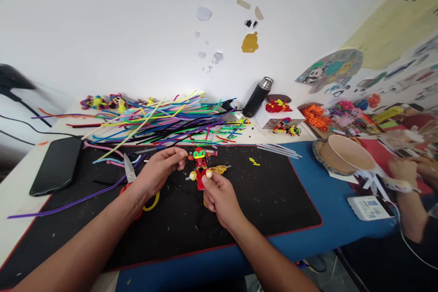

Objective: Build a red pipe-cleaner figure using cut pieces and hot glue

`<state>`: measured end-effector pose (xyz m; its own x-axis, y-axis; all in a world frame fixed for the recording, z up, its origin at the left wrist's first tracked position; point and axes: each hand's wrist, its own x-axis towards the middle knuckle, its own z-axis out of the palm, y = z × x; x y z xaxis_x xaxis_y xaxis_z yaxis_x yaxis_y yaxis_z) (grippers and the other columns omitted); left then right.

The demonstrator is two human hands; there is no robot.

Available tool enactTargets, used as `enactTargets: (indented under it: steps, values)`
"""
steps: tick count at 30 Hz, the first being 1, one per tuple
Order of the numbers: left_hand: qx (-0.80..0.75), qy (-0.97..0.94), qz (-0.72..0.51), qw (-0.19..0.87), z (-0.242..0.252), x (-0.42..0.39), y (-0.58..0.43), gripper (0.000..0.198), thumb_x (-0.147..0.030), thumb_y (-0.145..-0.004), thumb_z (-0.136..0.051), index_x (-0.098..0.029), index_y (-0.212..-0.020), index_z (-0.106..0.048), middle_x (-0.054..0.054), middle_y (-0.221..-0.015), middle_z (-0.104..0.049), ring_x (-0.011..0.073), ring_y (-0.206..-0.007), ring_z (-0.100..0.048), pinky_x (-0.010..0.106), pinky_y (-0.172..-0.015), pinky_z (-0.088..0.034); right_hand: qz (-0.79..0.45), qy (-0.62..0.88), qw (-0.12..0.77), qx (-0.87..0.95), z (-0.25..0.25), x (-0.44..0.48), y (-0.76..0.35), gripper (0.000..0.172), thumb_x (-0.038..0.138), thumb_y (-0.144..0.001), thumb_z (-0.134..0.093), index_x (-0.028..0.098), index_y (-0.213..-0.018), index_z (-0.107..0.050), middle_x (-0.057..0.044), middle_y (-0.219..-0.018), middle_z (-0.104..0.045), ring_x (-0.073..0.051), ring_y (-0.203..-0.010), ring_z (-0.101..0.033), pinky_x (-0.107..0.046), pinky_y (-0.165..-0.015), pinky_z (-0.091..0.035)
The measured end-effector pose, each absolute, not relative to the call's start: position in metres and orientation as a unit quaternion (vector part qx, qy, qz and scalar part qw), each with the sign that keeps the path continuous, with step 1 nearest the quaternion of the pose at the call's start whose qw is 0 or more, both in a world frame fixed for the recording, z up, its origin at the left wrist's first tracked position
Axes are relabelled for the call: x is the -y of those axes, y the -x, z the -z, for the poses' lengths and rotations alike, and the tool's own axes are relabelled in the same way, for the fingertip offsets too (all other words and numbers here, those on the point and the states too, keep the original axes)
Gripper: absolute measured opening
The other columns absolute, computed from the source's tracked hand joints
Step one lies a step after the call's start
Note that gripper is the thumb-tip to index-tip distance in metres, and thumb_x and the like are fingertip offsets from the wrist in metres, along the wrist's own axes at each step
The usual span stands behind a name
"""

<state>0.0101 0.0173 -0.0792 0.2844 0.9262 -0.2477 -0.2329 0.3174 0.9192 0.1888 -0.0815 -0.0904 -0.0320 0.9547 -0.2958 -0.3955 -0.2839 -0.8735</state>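
Starts at far left with a flat black smartphone [56, 166] on the white worktop [8, 237], just beside a black rectangular mat [273, 196] with red edging. Next, a long fuzzy purple pipe cleaner [41, 214] and partly hidden steel scissors [129, 169] with red and yellow handles. Behind these, small multicoloured figures [97, 101] and a loose heap of bright pipe cleaners [178, 114], plenty left unused.

In the middle, the left hand [160, 169], thumb and fingertips pinched together; too small to tell whether anything is held between. Just beside it, over the mat, a small red fuzzy figure [200, 164] with green-ringed eyes and pale round ends at its sides, gripped near its base between thumb and fingers of the right hand [221, 194]. Seems well advanced, with head, eyes and body already joined; cannot tell whether any part is left to add.

Further right, loose short yellow pieces [254, 161] on the mat, then a white box [265, 113] bearing a red-and-yellow figure [278, 106], seemingly complete. At far right, another person's hand [404, 169].
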Motion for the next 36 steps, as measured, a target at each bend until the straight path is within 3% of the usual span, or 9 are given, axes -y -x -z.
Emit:
enactTargets:
  steps: [12, 20, 28, 36]
  values:
    - [-0.428, -0.423, -0.411, 0.685, 0.08, -0.018, -0.011, 0.042, -0.049, -0.065, -0.098, -0.018, -0.075, -0.071, -0.001, -0.062, -0.063, 0.0135, -0.062, -0.051, 0.028, -0.065, -0.039, -0.654, 0.465, 0.517, 0.296, 0.091, 0.082, -0.188, 0.052, 0.064, -0.082, -0.083, 0.022, -0.08, -0.053, 0.016, -0.045, -0.034, -0.004, -0.033, -0.026, -0.021, -0.038, -0.015]
    - [-0.405, -0.424, -0.399, 0.705, 0.077, -0.012, -0.012, 0.051, -0.06, -0.078, -0.087, -0.017, -0.105, -0.083, 0.01, -0.088, -0.076, 0.0215, -0.079, -0.066, 0.031, -0.069, -0.049, -0.659, 0.463, 0.518, 0.288, 0.092, 0.082, -0.188, 0.052, 0.065, -0.081, -0.084, 0.022, -0.081, -0.054, 0.016, -0.045, -0.034, -0.004, -0.033, -0.026, -0.021, -0.038, -0.015]
    - [-0.399, -0.467, -0.377, 0.694, 0.069, -0.013, -0.013, 0.052, -0.058, -0.081, -0.085, -0.022, -0.118, -0.082, 0.01, -0.105, -0.076, 0.0241, -0.093, -0.066, 0.032, -0.077, -0.051, -0.656, 0.466, 0.513, 0.297, 0.091, 0.082, -0.188, 0.052, 0.065, -0.081, -0.083, 0.021, -0.081, -0.055, 0.016, -0.045, -0.033, -0.004, -0.034, -0.025, -0.021, -0.038, -0.016]
    - [-0.395, -0.532, -0.339, 0.668, 0.054, -0.019, -0.017, 0.048, -0.051, -0.078, -0.087, -0.023, -0.117, -0.08, 0.008, -0.112, -0.078, 0.022, -0.084, -0.064, 0.032, -0.076, -0.049, -0.655, 0.469, 0.506, 0.308, 0.092, 0.082, -0.188, 0.053, 0.067, -0.081, -0.082, 0.021, -0.081, -0.055, 0.016, -0.046, -0.035, -0.004, -0.034, -0.026, -0.021, -0.037, -0.016]
